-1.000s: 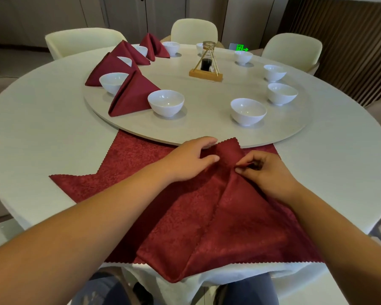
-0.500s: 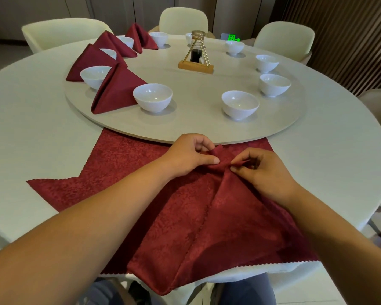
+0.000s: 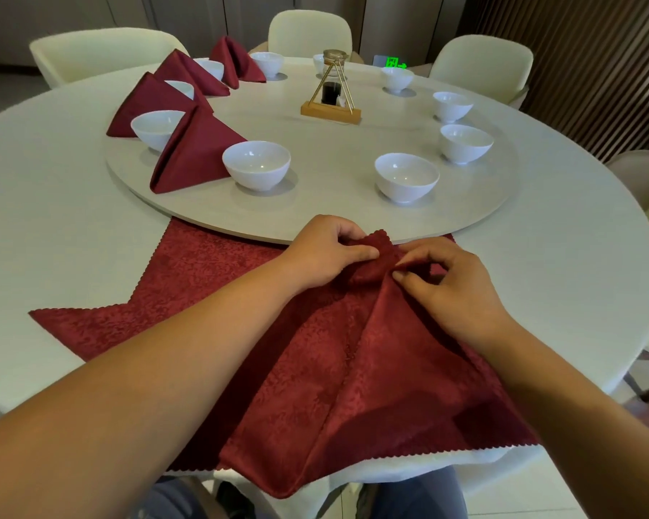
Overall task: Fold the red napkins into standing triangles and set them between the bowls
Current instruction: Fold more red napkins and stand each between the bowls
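A partly folded red napkin (image 3: 353,387) lies on the near edge of the table, on top of other flat red napkins (image 3: 173,294). My left hand (image 3: 326,252) and my right hand (image 3: 450,286) both pinch its far tip, which is bunched and lifted a little. Several folded napkins stand between white bowls on the turntable at the left; the nearest folded napkin (image 3: 192,151) stands beside a bowl (image 3: 256,164). Another bowl (image 3: 406,177) sits to the right with open space between the two.
The round turntable (image 3: 345,222) carries a ring of white bowls and a wooden condiment stand (image 3: 331,103) with a dark bottle at its middle. Cream chairs (image 3: 310,30) surround the white table (image 3: 53,219). A slatted wall is at the right.
Both hands have closed on the napkin's far tip and gathered it up into a bunch; earlier the left hand lay flatter on the cloth.
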The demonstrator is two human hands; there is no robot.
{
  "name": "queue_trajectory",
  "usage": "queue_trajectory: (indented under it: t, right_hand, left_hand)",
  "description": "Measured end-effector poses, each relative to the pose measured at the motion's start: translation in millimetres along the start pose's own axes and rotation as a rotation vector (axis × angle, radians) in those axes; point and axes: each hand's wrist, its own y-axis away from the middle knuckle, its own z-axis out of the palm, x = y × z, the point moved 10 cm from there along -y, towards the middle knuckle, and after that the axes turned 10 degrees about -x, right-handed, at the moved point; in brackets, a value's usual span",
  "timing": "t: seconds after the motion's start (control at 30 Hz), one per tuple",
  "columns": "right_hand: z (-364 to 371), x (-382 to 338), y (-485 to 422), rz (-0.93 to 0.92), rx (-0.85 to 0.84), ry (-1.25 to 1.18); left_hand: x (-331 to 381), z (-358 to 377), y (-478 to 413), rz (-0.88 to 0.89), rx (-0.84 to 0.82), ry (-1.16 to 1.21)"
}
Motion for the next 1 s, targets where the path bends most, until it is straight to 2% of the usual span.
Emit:
queue_trajectory:
  t: [0.07,0.2,0.37,0.5,0.63,0.77,0.83,0.87,0.93,1.0]
  right_hand:
    - [-4,-1,1,-0.006,0.027,0.015]
    - [4,9,-1,0.046,-0.062,-0.007]
    - [6,16,-2,0.052,-0.078,0.005]
    - [5,16,-3,0.056,-0.092,0.011]
    - [4,22,-6,0.077,-0.084,-0.011]
    - [2,32,-6,0.118,-0.064,-0.103]
    - [2,35,-6,0.138,-0.08,-0.13]
    - [2,37,-5,0.151,-0.09,-0.131]
    - [3,40,-5,0.176,-0.107,-0.088]
    - [2,40,-3,0.192,-0.081,-0.063]
  left_hand:
    - [-6,-4,-5,-0.042,0.034,-0.019]
    - [-14,-6,-8,-0.107,0.051,-0.022]
    - [-13,-5,-5,-0.111,0.071,0.012]
    - [-14,-10,-7,-0.114,0.104,-0.045]
    - [-4,-10,1,-0.072,0.191,-0.258]
    - [34,0,41,0.224,0.257,-0.645]
    - [38,11,62,0.362,0.195,-0.844]
    - [33,16,68,0.392,0.123,-0.87]
    - [12,26,73,0.35,-0.073,-0.809]
    - [-10,36,73,0.226,-0.241,-0.767]
